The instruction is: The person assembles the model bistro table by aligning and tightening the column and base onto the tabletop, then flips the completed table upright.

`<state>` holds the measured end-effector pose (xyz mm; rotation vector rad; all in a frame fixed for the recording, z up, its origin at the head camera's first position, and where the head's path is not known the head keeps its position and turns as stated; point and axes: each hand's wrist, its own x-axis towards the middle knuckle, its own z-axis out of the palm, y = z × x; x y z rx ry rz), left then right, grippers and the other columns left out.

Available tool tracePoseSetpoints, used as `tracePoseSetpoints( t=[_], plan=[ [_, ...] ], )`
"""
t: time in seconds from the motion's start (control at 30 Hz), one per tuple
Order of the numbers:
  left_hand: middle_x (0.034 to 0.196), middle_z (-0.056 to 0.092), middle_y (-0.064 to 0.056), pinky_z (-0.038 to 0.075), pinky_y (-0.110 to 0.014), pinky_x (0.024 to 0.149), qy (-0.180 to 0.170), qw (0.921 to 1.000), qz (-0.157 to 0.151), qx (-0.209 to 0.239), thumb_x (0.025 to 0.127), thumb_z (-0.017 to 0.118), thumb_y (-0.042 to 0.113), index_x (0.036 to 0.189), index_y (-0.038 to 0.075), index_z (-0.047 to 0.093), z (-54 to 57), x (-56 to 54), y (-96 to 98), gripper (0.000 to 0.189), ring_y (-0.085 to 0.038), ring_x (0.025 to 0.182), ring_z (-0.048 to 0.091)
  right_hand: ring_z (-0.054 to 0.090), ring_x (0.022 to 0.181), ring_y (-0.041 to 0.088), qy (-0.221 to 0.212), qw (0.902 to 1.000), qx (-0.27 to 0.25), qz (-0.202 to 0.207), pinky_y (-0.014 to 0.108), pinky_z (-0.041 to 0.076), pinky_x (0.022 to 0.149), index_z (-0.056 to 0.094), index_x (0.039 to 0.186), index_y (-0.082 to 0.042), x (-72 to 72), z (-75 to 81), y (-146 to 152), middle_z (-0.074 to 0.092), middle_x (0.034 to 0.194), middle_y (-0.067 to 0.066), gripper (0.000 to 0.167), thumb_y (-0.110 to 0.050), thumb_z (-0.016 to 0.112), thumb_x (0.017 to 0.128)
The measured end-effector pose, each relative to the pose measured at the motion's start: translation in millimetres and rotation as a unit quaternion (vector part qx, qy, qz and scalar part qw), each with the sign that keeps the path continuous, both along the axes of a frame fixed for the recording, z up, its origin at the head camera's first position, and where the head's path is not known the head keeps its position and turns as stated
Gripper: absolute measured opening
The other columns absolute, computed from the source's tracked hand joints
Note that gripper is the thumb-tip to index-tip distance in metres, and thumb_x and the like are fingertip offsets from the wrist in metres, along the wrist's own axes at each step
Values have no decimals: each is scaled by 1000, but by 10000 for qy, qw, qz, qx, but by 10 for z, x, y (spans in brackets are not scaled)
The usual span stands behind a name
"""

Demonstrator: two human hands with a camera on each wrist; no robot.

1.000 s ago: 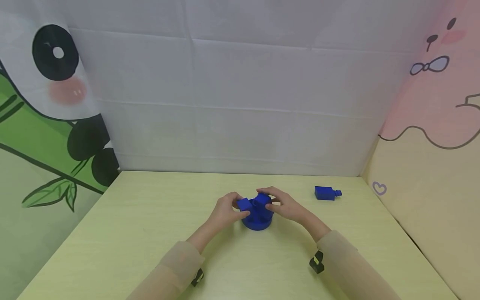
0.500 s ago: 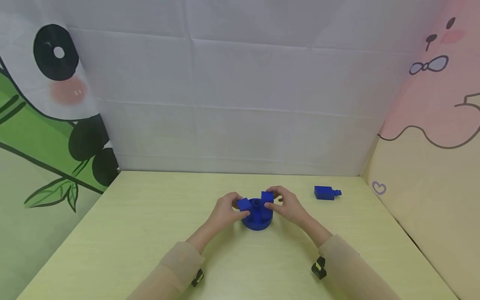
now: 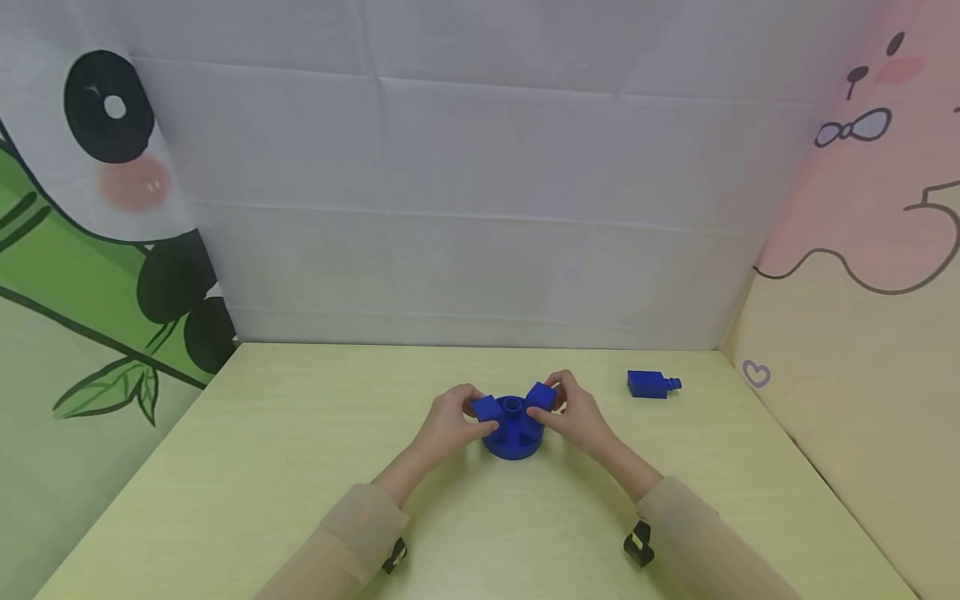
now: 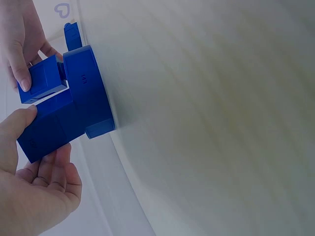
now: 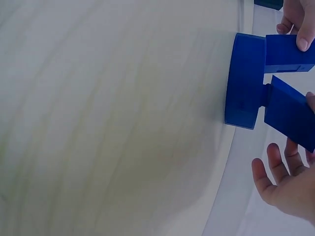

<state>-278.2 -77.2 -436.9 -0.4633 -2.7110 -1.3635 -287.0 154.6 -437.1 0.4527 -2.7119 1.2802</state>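
A round blue base [image 3: 513,448] with a short central tube stands on the table between both hands. My left hand [image 3: 448,419] pinches a blue rectangular block [image 3: 487,408] at the base's left side, thumb on the near face. In the left wrist view that block [image 4: 49,125] overlaps the base. My right hand [image 3: 576,414] pinches a second blue block [image 3: 542,396] over the base's right side. Seen from the right wrist, this block [image 5: 289,113] is tilted, and a narrow neck joins it to the base [image 5: 245,81]. The right hand's other fingers [image 5: 278,164] are spread below it.
A third blue block [image 3: 648,384] with a stepped, narrow end lies on the table [image 3: 337,417] to the back right. A white cloth wall [image 3: 480,208] closes off the back, with printed panels at the left and right.
The block in my right hand has turned and shifted outward to the right, away from the central tube, with the right hand following. My left hand and its block stay in place.
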Motion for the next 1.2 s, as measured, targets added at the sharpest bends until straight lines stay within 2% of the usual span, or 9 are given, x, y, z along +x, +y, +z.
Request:
tracePoseSetpoints(
  t=[0.07,0.17,0.27,0.37,0.53,0.7,0.8,1.0,1.2],
  plan=[
    [89,61,0,49,-31,73,-19,10000,7,-1,76,79,21,99,10,62,3,1,-2,31,-22,88,60,55,84,21,-52,10000,-34,45,31,46,67,44,119,-10,6,12,11,59,90,7,53,-31,75,81],
    [89,61,0,49,-31,73,-40,10000,8,-2,76,79,21,99,9,62,8,3,-2,31,-23,88,60,55,98,26,-96,9995,-109,268,40,49,79,41,131,-12,6,39,52,60,106,10,62,-34,72,83],
    [89,61,-1,49,-32,73,-63,10000,12,1,76,79,21,99,9,62,13,7,-1,32,-24,88,60,50,115,32,-73,9973,-294,670,50,46,90,37,140,-15,-10,65,116,53,127,14,63,-32,67,87],
    [89,61,-1,49,-32,73,-86,10000,23,-2,76,79,21,99,9,62,19,15,-3,32,-24,88,60,40,128,36,-108,9917,-472,1191,54,41,97,34,143,-15,-38,84,180,42,141,14,58,-26,61,93],
    [89,61,0,49,-32,73,-97,9999,31,15,76,80,21,99,9,62,26,24,-12,31,-22,87,60,31,137,34,-404,9795,-557,1891,50,40,100,33,146,-14,-92,98,240,34,150,9,55,-15,55,96],
    [89,62,0,49,-31,72,-63,10000,9,25,76,80,21,99,9,62,33,22,-8,31,-17,85,59,32,137,31,-367,9727,-358,2265,53,39,100,35,145,-8,-131,103,248,36,149,10,53,-6,52,94],
    [89,62,0,49,-31,72,-97,9999,17,49,75,80,21,99,9,62,36,21,-3,32,-16,84,58,35,135,33,-191,9743,-118,2240,54,38,100,40,141,-8,-143,108,249,41,145,12,49,-8,54,94],
    [89,62,-1,49,-30,72,-66,10000,19,27,75,80,22,99,8,62,43,25,-1,33,-16,83,58,45,126,31,50,9817,200,1893,52,42,97,49,133,-8,-111,109,260,50,135,10,44,-18,62,92],
    [89,62,-1,49,-30,71,-91,10000,16,30,75,80,22,100,8,62,65,38,-2,33,-16,83,58,54,115,29,480,9876,238,1479,53,46,91,56,125,-7,-61,78,257,57,124,9,43,-26,67,88]
  ],
)
